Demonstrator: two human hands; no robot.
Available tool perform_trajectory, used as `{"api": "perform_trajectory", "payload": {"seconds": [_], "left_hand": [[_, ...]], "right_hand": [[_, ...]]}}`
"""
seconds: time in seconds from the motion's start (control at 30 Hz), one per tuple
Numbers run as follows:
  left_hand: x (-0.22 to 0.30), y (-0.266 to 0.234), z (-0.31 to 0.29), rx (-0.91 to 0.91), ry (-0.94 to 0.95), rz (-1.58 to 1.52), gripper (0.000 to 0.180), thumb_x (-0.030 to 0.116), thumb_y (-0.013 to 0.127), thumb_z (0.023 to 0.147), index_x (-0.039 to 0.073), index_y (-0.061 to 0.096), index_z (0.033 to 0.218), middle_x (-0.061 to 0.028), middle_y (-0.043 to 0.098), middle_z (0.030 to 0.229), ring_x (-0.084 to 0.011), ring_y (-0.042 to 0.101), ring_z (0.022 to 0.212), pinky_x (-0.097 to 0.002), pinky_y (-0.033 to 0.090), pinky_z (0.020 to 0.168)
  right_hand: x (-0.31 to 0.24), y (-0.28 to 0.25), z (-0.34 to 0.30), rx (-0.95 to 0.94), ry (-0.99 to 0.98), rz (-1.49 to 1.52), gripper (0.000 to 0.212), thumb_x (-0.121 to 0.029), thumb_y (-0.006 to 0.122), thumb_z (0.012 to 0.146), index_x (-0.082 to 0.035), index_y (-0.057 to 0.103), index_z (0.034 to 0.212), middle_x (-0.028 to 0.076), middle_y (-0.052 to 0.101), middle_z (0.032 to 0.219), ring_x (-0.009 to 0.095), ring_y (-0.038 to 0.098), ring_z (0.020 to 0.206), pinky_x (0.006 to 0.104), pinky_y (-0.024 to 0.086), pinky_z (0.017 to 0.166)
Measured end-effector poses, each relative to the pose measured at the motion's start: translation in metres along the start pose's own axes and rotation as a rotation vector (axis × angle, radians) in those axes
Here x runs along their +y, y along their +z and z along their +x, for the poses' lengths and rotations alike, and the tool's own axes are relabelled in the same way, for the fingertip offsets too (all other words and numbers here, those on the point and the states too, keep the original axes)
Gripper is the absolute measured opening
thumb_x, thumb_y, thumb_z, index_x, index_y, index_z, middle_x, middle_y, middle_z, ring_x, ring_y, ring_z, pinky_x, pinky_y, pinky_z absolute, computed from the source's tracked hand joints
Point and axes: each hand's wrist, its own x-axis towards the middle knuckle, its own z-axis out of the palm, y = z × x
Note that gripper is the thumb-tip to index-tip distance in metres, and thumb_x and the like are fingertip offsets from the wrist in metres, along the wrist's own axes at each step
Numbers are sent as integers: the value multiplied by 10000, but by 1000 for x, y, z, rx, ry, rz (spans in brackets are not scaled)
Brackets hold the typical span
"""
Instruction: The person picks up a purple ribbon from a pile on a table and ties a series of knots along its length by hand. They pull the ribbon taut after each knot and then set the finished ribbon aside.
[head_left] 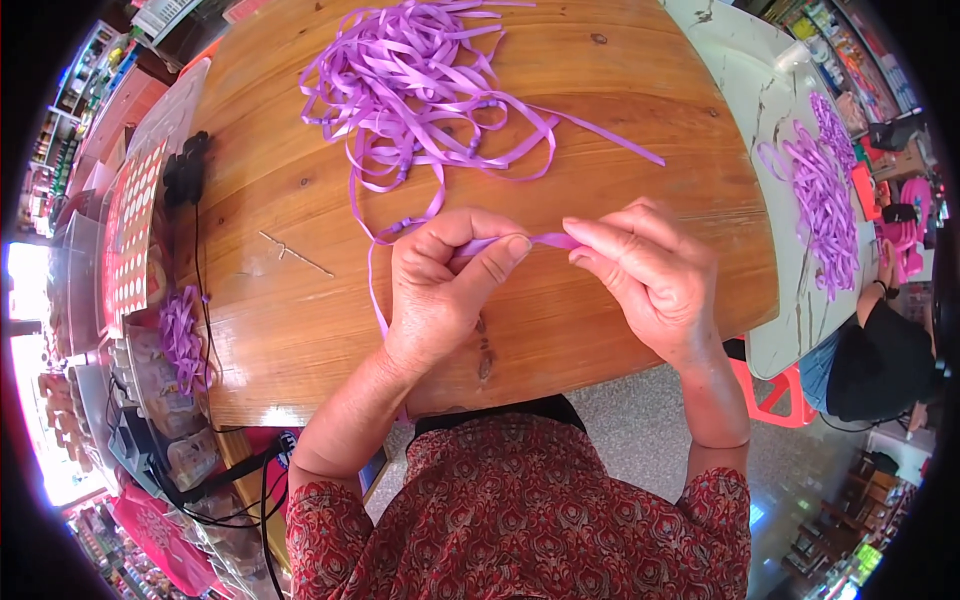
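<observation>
Above the near part of the wooden table, a purple ribbon [551, 240] stretches a short way between my two hands. My left hand [450, 275] is closed on it, thumb pressed against the curled fingers. The fingertips of my right hand [655, 270] pinch the same ribbon just to the right. From my left hand the ribbon loops back toward a large tangled heap of purple ribbon [400, 75] at the far side. Small knots or beads in darker purple show along its strands. Left of my left hand lies a thin pale twisted strand [297, 254].
The wooden table [620, 330] has a rounded right edge. Beside it, a white marbled table [775, 340] bears more purple ribbon [822, 205]. Another bundle of purple ribbon [182, 340] hangs at the left edge, near a black cable [199, 250]. A person in black [880, 360] sits at the right.
</observation>
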Motion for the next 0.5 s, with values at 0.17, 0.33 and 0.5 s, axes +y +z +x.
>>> {"api": "perform_trajectory", "payload": {"seconds": [0.17,0.33,0.5], "left_hand": [[2,1,-2,-17,56,36,24,8,649,842,21,641,861,81,529,721,23,422,622,-130,327,527],[1,2,2,-30,104,57,26,12,645,846,22,642,869,54,577,763,4,478,694,-154,390,601],[-5,11,1,-37,-124,-230,28,22,641,850,27,643,878,33,616,816,-10,499,719,-167,413,637]], "right_hand": [[-1,3,-4,-69,8,-52,200,14,726,696,-6,677,889,67,598,732,172,537,635,279,420,556],[-6,-2,-7,-193,251,245,114,-14,702,751,-3,671,860,72,603,742,145,554,664,254,414,578],[-1,20,-12,-66,337,793,91,11,626,824,29,668,904,91,626,862,129,570,759,243,447,646]]}}
